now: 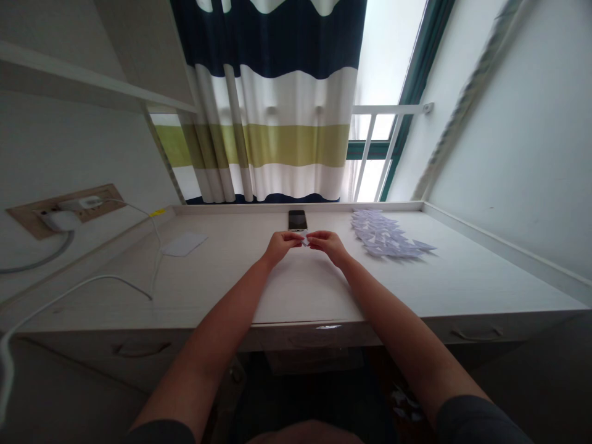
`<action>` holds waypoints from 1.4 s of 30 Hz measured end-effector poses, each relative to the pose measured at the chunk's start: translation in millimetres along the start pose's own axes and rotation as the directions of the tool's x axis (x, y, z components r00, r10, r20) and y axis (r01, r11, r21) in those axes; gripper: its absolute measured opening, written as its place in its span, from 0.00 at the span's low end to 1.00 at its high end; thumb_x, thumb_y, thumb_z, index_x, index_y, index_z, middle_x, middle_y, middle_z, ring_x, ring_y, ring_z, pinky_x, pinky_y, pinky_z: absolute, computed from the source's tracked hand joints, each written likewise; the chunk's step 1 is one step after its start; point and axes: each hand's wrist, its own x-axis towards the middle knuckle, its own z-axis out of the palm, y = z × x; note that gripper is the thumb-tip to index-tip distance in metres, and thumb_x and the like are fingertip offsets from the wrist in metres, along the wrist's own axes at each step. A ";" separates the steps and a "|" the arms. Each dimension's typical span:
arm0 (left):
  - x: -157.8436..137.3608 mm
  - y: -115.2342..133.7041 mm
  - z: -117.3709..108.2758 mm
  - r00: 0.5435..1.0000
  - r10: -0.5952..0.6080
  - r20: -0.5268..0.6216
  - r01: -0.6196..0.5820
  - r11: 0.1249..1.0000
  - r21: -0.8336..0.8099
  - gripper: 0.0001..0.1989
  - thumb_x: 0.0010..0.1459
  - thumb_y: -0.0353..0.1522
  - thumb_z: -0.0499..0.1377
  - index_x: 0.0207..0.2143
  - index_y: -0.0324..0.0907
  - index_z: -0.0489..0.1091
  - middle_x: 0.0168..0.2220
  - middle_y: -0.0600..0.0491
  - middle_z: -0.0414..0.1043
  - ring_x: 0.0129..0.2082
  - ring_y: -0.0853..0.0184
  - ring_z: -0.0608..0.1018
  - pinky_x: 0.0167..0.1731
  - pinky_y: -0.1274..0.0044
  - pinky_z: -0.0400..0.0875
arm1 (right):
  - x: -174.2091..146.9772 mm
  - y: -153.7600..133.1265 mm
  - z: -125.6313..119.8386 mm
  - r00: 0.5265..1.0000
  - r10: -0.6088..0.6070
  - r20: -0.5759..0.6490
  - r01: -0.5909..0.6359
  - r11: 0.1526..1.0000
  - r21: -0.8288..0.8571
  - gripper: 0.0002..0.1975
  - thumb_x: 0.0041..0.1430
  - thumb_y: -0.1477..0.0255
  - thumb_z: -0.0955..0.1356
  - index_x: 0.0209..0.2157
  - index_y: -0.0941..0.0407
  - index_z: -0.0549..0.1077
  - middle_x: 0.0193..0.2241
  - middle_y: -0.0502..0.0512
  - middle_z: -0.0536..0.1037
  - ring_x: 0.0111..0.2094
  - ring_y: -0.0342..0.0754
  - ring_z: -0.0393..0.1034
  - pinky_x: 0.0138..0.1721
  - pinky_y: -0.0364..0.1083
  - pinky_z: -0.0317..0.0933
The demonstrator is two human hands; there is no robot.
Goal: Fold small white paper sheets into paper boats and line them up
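White paper (304, 238), a small piece, sits between the left hand (280, 246) and right hand (329, 243), both pinching it by fingertips over a pale desk (300, 290). Just beyond lies a phone (297, 220); rightward (apart from the hands), pointed paper pieces (382, 235) cluster.

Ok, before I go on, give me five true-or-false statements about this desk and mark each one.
1. The left hand and right hand both grip one small white paper. True.
2. The pile of pointed papers lies left of the hands. False: the pile of pointed papers lies to their right.
3. The dark phone lies just beyond the hands. True.
4. The curtain is plain white. False: the curtain has navy, white and olive bands.
5. A flat sheet lies left of the hands. True.
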 end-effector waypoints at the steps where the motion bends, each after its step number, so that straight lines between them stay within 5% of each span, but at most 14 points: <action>1: -0.3 0.2 -0.2 1.000 0.000 0.010 0.000 1.000 0.001 0.08 0.36 0.29 0.63 0.24 0.35 0.73 0.24 0.51 0.73 0.27 0.69 0.74 0.38 0.70 0.69 | 0.5 0.9 -0.3 1.000 -0.016 0.000 0.016 1.000 -0.004 0.11 0.35 0.71 0.72 0.25 0.59 0.73 0.21 0.51 0.75 0.25 0.41 0.69 0.34 0.44 0.65; 12: 1.3 -5.5 6.1 0.991 -0.088 -0.099 0.076 0.990 -0.117 0.14 0.37 0.32 0.64 0.27 0.36 0.65 0.22 0.53 0.72 0.24 0.70 0.75 0.34 0.71 0.71 | 5.0 9.1 0.7 0.988 -0.152 0.003 0.151 0.976 -0.156 0.07 0.35 0.74 0.69 0.24 0.58 0.72 0.20 0.49 0.74 0.24 0.41 0.67 0.32 0.44 0.63; 30: 1.8 -6.2 8.1 0.995 -0.050 -0.084 0.042 0.995 -0.094 0.18 0.35 0.34 0.65 0.30 0.35 0.67 0.23 0.52 0.73 0.26 0.68 0.75 0.34 0.70 0.71 | 3.1 5.4 2.9 0.994 -0.089 -0.067 0.092 0.995 0.043 0.12 0.30 0.70 0.73 0.23 0.58 0.71 0.20 0.49 0.74 0.24 0.42 0.68 0.32 0.46 0.64; 42: 4.8 -8.1 6.1 0.992 -0.089 -0.093 0.081 0.993 -0.086 0.17 0.33 0.32 0.66 0.28 0.34 0.69 0.23 0.52 0.72 0.25 0.68 0.75 0.34 0.71 0.71 | 0.7 0.0 2.8 0.997 -0.078 -0.029 0.078 0.997 0.013 0.07 0.38 0.71 0.69 0.25 0.57 0.72 0.22 0.50 0.74 0.25 0.42 0.68 0.32 0.45 0.64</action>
